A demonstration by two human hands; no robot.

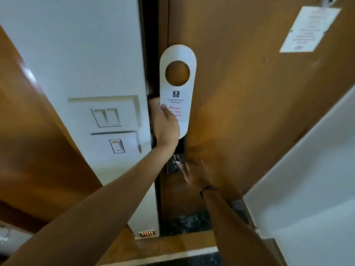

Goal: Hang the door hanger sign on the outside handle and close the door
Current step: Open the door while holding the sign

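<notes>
Brown varnished wooden door (249, 93) fills the view from inside the room, beside a white wall with a white switch panel (107, 120); the door looks shut or nearly so, its outside handle out of sight. The left hand (165, 125) pinches the white oval-topped card door hanger sign (177, 89) by its lower part, upright against the door edge; the right hand (194, 173), fingers loosely spread, reaches the metal lock plate (175, 163). Nothing is hung yet; opening, hanging and closing all appear left.
</notes>
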